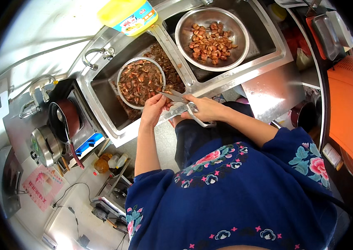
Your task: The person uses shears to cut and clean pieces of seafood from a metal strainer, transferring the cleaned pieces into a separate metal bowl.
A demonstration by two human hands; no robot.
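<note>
My right hand (pixel 206 108) grips the handles of metal kitchen scissors (pixel 176 97), whose blades point left and are somewhat apart. Close to the blade tips, my left hand (pixel 154 107) pinches something small, mostly covered by the fingers. Just beyond my left hand, a round bowl (pixel 118 79) in the left sink basin is full of brownish-red pieces, perhaps crayfish, in murky liquid. Dark scraps (pixel 171 70) are heaped beside and below it in the basin. Over the right basin, a wide stainless steel bowl (pixel 181 51) holds many orange-brown, shelled-looking pieces (pixel 212 43).
A faucet (pixel 96 57) arches over the left basin's corner. A yellow labelled jug (pixel 132 18) is at the sink's back edge. Left of the sink, a gas stove (pixel 86 128) stands near a dark red saucepan (pixel 70 117) and a lidded steel pot (pixel 46 145). An orange surface (pixel 348 115) lies far right.
</note>
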